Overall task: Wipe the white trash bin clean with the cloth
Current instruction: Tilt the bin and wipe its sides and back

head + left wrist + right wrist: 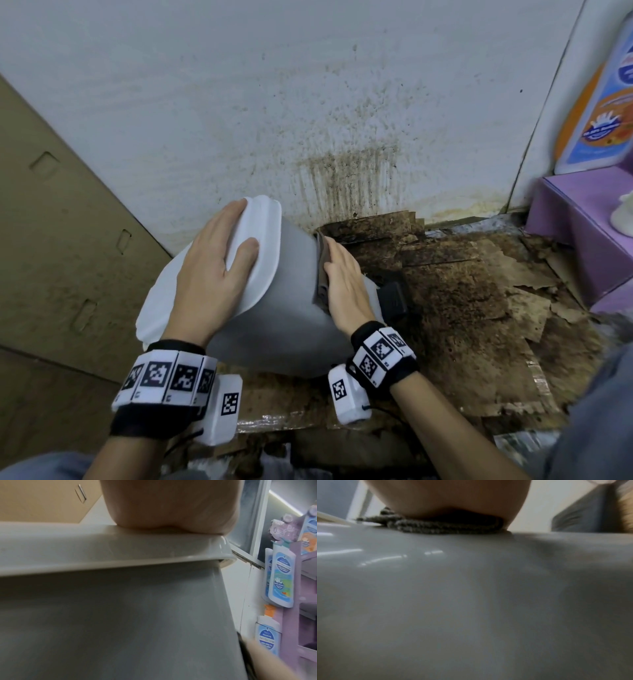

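The trash bin (pixel 291 318) has a grey body and a white lid (pixel 263 236) and leans toward me on the floor. My left hand (pixel 212 263) lies flat on the lid with straight fingers, its heel on the lid's rim (pixel 85 555) above the grey wall (pixel 120 622). With flat fingers, my right hand (pixel 346 281) presses a folded grey-brown cloth (pixel 322 270) against the bin's right side. In the right wrist view the cloth (pixel 445 526) is sandwiched between my palm (pixel 450 494) and the glossy bin surface (pixel 471 601).
A stained white wall (pixel 342 154) stands just behind the bin. Dirty, torn cardboard (pixel 462 308) covers the floor to the right. A brown box (pixel 51 240) stands at left, a purple display stand (pixel 575 233) with bottles at right. A black part (pixel 392 301) sticks out beside the bin.
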The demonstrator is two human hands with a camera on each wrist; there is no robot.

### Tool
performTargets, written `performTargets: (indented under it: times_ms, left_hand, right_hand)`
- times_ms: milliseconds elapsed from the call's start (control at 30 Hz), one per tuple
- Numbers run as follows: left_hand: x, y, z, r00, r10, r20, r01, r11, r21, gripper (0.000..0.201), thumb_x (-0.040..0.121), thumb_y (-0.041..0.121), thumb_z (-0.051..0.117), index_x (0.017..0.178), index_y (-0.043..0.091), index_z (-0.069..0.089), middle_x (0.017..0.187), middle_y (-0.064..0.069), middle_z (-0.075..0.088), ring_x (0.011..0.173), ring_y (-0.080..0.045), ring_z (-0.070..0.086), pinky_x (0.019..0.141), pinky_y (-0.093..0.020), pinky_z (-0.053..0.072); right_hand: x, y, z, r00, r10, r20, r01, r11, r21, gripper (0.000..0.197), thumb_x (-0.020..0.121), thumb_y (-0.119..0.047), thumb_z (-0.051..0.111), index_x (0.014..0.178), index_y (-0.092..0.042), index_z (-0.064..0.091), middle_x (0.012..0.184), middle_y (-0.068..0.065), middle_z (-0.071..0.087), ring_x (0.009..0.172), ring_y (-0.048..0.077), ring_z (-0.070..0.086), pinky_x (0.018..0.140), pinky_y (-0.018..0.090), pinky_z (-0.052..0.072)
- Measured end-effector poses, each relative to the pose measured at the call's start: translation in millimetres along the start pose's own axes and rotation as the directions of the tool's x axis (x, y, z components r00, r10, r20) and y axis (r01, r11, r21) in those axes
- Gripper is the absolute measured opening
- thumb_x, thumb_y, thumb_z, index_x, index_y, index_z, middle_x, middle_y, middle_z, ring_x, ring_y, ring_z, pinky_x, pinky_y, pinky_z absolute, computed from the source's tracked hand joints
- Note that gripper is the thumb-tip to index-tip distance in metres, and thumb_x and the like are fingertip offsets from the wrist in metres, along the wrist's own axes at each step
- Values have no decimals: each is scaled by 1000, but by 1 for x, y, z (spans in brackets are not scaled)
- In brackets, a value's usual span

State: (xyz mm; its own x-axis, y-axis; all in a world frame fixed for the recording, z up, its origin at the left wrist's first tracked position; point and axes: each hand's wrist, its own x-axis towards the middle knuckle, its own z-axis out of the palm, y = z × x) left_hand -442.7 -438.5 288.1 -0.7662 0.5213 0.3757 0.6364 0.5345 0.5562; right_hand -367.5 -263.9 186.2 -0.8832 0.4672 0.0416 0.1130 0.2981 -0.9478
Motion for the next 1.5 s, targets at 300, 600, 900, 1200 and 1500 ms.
performTargets:
  times_ms: [300, 600, 900, 1200, 1500]
  left_hand:
    - [3, 6, 6, 1000, 18, 20, -19, 1000, 11, 63, 96, 53, 38, 154, 29, 39, 157, 9, 42, 143, -11, 39, 117, -40, 33]
    - [5, -2, -1, 1000, -17, 9, 17, 999, -41, 62, 95, 53, 40, 153, 32, 40, 156, 14, 43, 143, -8, 39, 117, -42, 33]
    - [4, -2, -3, 1000, -24, 15, 25, 999, -48, 60, 96, 51, 39, 153, 32, 40, 156, 14, 43, 143, -7, 39, 117, -39, 32]
    - [1, -1, -5, 999, -55, -1, 54, 997, -55, 62, 95, 52, 36, 154, 33, 39, 157, 16, 42, 144, -6, 38, 117, -37, 31]
    - [1, 3, 1, 999, -33, -14, 33, 999, -9, 66, 94, 54, 33, 155, 30, 39, 160, 13, 40, 146, -8, 36, 115, -33, 29]
  right_hand:
    - [-2, -41, 18, 963, -264, -47, 266, 963, 41, 61, 103, -43, 14, 161, -25, 20, 167, -12, 21, 153, 0, 12, 127, 38, 14]
    - [-35, 42, 19, 914, -314, -258, 302, 949, -86, 56, 107, -35, 19, 157, -16, 34, 164, -6, 31, 153, 8, 24, 125, 35, 25]
    - [-48, 89, 15, 925, -245, -290, 200, 964, -176, 58, 107, -38, 16, 158, -16, 32, 165, -3, 30, 154, 9, 21, 125, 41, 23]
    - [-55, 97, 22, 911, -216, -352, 153, 968, -199, 58, 106, -35, 17, 157, -13, 33, 165, -1, 30, 154, 11, 21, 126, 40, 17]
    - [-39, 11, 44, 919, -55, -390, 50, 998, -25, 69, 100, -50, 9, 157, -20, 32, 165, -6, 30, 152, 4, 20, 126, 35, 15]
